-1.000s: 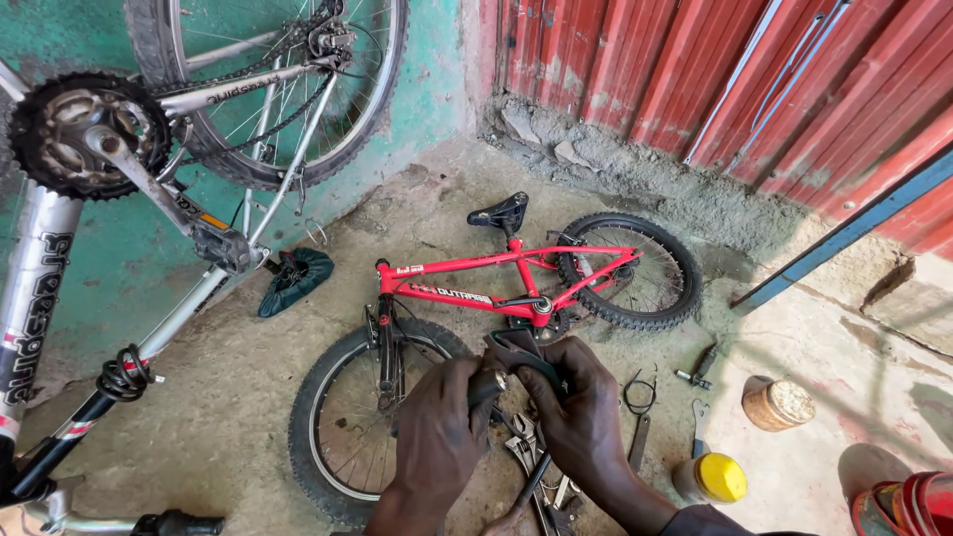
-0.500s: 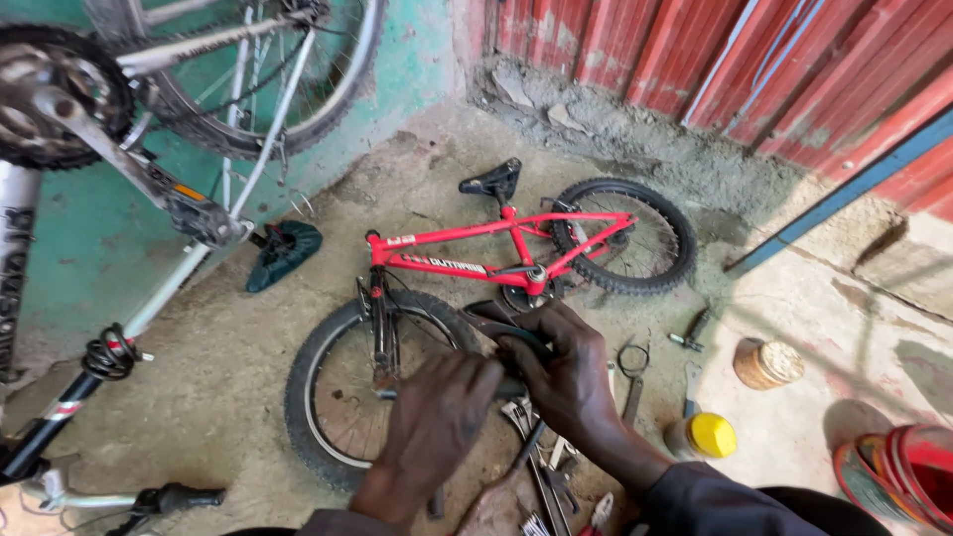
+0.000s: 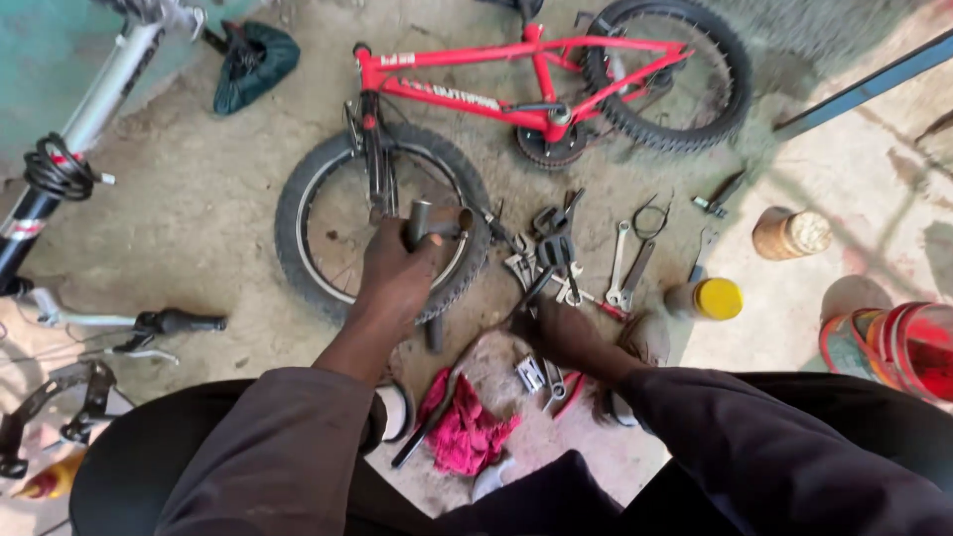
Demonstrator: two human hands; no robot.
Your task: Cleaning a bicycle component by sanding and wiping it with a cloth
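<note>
since half a second ago the hands have parted: the left hand [image 3: 397,278] now holds a dark metal bicycle stem [image 3: 429,226] alone, fingers wrapped tight around it, above the front wheel [image 3: 298,230] of the red bicycle [image 3: 467,81] lying on the concrete floor [image 3: 199,218]. the right hand [image 3: 566,333] has dropped to the pile of wrenches [image 3: 556,260] near the floor's middle; whether it grips one i cannot tell. a pink rag [image 3: 467,432] lies just below, a yellow-capped bottle [image 3: 707,299] to the right.

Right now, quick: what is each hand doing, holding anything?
Left hand: closed around a dark metal handlebar stem.
Right hand: down among the tools on the ground; grip cannot be told.
</note>
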